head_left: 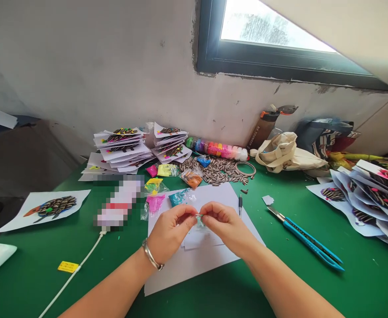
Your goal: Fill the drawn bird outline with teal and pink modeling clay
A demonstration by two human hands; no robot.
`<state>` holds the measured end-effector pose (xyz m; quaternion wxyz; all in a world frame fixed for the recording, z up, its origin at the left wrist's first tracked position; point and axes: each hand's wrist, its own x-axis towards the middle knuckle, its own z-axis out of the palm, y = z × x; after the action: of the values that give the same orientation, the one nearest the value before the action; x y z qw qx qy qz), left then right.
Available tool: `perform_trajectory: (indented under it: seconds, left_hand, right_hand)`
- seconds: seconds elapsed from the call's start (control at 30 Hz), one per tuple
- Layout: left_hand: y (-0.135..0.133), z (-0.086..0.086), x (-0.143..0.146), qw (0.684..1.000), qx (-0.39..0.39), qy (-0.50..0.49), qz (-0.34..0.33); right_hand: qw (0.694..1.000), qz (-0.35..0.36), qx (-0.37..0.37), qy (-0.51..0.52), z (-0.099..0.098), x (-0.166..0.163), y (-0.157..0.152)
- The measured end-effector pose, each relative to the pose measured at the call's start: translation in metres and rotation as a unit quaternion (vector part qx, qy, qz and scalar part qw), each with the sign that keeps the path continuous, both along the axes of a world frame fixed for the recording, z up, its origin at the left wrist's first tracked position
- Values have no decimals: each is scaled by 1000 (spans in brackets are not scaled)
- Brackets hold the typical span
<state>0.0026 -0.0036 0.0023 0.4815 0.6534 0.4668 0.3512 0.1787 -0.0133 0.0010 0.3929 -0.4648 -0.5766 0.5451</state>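
Observation:
My left hand (171, 229) and my right hand (225, 225) meet over a white sheet of paper (180, 265) on the green table (48, 265). Both pinch a small clear packet with teal contents (199, 219) between their fingertips. A silver bracelet sits on my left wrist. Small bags of coloured material (156, 201) lie just beyond the sheet, in pink, yellow, orange and blue. Behind them spreads a pile of striped sunflower seeds (220, 170).
Stacks of paper cards with seed pictures (127, 148) stand at the back left, more (372, 194) at the right. A blue utility knife (308, 240) lies right of the sheet, a pen (240, 205) beside it. A white cable (77, 269), cloth bag (286, 154) and bottle (263, 128) are nearby.

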Motion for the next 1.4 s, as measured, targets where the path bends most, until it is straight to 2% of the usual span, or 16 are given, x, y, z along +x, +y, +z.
perform_trajectory:
  seconds: [0.13, 0.27, 0.4, 0.47, 0.57, 0.67, 0.77, 0.93, 1.07, 1.13, 1.3, 1.4]
  left_hand:
    - [1, 11, 9, 995, 62, 73, 8]
    - [5, 15, 17, 987, 112, 118, 3]
    - [10, 12, 21, 986, 139, 96, -7]
    - [11, 10, 21, 988, 132, 84, 0]
    - [12, 10, 20, 990, 113, 86, 19]
    - [11, 10, 19, 989, 108, 96, 23]
    - [10, 8, 18, 986, 126, 103, 18]
    - [7, 1, 14, 988, 131, 78, 5]
    - [7, 0, 12, 990, 115, 83, 20]
    - [6, 1, 12, 990, 110, 89, 25]
    - [5, 1, 11, 995, 78, 58, -8]
    - [5, -1, 13, 999, 27, 7, -35]
  right_hand:
    - [999, -15, 23, -31, 3, 5, 3]
    - [992, -21, 100, -81, -1, 12, 5]
    - [993, -34, 109, -24, -2, 18, 8]
    - [995, -57, 86, -2, 0, 20, 10]
    - [996, -64, 53, -25, 2, 20, 10]
    - [994, -40, 73, -74, 1, 16, 9]
    - [991, -34, 109, -75, -3, 13, 8]
    - [997, -31, 65, -34, -4, 12, 9]
    - [997, -23, 42, -57, 1, 13, 8]
    - [995, -18, 59, -78, 2, 12, 6]
    - [980, -68, 130, -136, -1, 5, 0]
    - [981, -74, 119, -136, -6, 3, 1]
